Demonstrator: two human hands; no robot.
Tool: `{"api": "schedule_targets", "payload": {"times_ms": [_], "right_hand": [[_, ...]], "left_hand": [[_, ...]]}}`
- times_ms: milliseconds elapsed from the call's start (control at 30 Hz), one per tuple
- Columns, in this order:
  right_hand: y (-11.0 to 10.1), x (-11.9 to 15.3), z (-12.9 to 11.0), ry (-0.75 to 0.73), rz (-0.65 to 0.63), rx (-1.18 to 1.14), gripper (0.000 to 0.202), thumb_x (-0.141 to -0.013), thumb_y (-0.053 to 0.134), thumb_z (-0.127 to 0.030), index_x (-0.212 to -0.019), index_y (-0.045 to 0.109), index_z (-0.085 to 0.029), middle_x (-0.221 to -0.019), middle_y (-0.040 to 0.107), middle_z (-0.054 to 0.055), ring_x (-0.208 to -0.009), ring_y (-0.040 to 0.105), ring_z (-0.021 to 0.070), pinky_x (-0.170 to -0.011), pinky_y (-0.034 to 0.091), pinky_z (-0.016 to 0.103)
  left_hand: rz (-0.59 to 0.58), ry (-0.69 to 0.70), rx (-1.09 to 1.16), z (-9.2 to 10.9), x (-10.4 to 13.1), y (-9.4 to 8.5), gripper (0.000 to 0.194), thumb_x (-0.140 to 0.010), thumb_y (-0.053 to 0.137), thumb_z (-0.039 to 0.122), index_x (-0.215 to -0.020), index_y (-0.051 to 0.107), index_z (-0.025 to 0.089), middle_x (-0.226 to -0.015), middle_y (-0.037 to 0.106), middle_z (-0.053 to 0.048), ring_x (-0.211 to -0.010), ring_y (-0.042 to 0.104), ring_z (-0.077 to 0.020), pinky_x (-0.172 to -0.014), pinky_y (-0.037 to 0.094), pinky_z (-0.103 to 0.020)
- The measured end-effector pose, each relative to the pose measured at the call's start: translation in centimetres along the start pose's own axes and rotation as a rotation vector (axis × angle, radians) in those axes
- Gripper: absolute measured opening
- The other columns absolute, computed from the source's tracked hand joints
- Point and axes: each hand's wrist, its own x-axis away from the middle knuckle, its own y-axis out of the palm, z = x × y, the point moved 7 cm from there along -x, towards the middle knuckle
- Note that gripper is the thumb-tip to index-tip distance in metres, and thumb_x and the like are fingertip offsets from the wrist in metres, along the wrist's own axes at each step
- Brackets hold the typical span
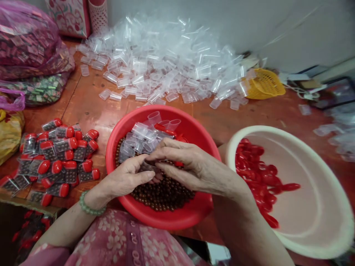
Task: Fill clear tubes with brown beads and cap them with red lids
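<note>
Over the red basin (213, 155), my left hand (130, 175) is closed round a small clear plastic container (146, 168) that looks dark with balls inside. My right hand (191, 164) arches over it, fingers together, its fingertips and thumb meeting at the container's top; what they pinch is hidden. Beneath both hands lie many shiny brown balls (163, 194). On top of these balls, at the basin's far side, rest several empty clear containers (138, 138) and a few red caps (166, 129), partly covered by my right hand.
Filled red-capped containers (61, 155) lie heaped at left. A large pile of clear containers (166, 70) spreads across the back, beside a yellow basket (263, 84). At right, a white basin (299, 147) holds red caps (257, 173). Purple bags (30, 37) stand at the far left.
</note>
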Motion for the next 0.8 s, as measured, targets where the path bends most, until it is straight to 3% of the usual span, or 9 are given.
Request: {"api": "schedule_targets", "payload": {"times_ms": [133, 300, 433, 533, 633, 733, 800], "right_hand": [[0.1, 0.1, 0.7, -0.005, -0.117, -0.077, 0.020, -0.091, 0.049, -0.011, -0.100, 0.066, -0.018, -0.085, 0.062, 0.004, -0.079, 0.060, 0.0126, -0.072, 0.049, 0.026], [0.4, 0.7, 1.6, 0.020, -0.149, -0.167, 0.009, -0.088, 0.055, -0.015, -0.093, 0.062, -0.017, -0.087, 0.064, 0.004, -0.080, 0.059, 0.0132, -0.074, 0.049, 0.026], [0.6, 1.3, 2.2, 0.114, -0.033, -0.216, 0.002, -0.088, 0.056, -0.017, -0.088, 0.058, -0.017, -0.081, 0.063, 0.002, -0.071, 0.058, 0.0102, -0.064, 0.048, 0.022], [0.7, 2.4, 2.3, 0.136, 0.033, -0.241, 0.005, -0.087, 0.060, -0.021, -0.087, 0.059, -0.016, -0.079, 0.063, 0.001, -0.066, 0.057, 0.0094, -0.061, 0.048, 0.021], [0.4, 4.4, 3.5, 0.218, 0.082, -0.165, 0.016, -0.085, 0.065, -0.026, -0.097, 0.063, -0.017, -0.087, 0.069, 0.003, -0.074, 0.063, 0.0125, -0.067, 0.052, 0.024], [-0.8, 7.3, 5.7, 0.413, 0.204, 0.051, 0.013, -0.088, 0.058, -0.023, -0.098, 0.065, -0.019, -0.091, 0.071, 0.004, -0.080, 0.066, 0.0160, -0.073, 0.052, 0.029], [-0.4, 8.9, 6.7, 0.500, 0.158, 0.163, 0.013, -0.089, 0.054, -0.019, -0.096, 0.065, -0.020, -0.090, 0.070, 0.004, -0.082, 0.065, 0.0169, -0.075, 0.052, 0.030]], "left_hand": [[-0.049, -0.057, -0.014, -0.2, 0.2, 0.3, 0.038, -0.075, 0.075, 0.042, -0.098, 0.063, 0.014, -0.086, 0.063, -0.003, -0.080, 0.058, -0.0122, -0.079, 0.046, -0.027], [-0.050, -0.067, -0.038, -0.2, 0.2, 0.2, 0.036, -0.075, 0.075, 0.042, -0.093, 0.061, 0.014, -0.082, 0.063, -0.002, -0.077, 0.059, -0.0118, -0.078, 0.046, -0.027], [0.015, -0.018, -0.055, 0.2, 0.0, -0.1, 0.033, -0.078, 0.073, 0.038, -0.097, 0.061, 0.014, -0.083, 0.064, -0.002, -0.077, 0.060, -0.0117, -0.078, 0.046, -0.026], [0.186, 0.081, -0.102, 0.9, 0.0, -1.2, 0.028, -0.079, 0.071, 0.032, -0.100, 0.061, 0.016, -0.085, 0.065, -0.001, -0.080, 0.060, -0.0111, -0.080, 0.046, -0.025], [0.323, 0.185, -0.166, 1.8, 0.4, -1.9, 0.022, -0.082, 0.069, 0.031, -0.100, 0.063, 0.019, -0.087, 0.068, 0.000, -0.082, 0.061, -0.0113, -0.083, 0.045, -0.024], [0.312, 0.321, -0.274, 3.2, 1.2, -1.5, 0.020, -0.083, 0.068, 0.033, -0.097, 0.066, 0.019, -0.087, 0.069, -0.002, -0.084, 0.062, -0.0132, -0.081, 0.046, -0.024], [0.211, 0.358, -0.361, 3.8, 1.4, -0.6, 0.019, -0.082, 0.069, 0.032, -0.096, 0.069, 0.019, -0.088, 0.070, -0.002, -0.083, 0.063, -0.0138, -0.078, 0.047, -0.024]]}}
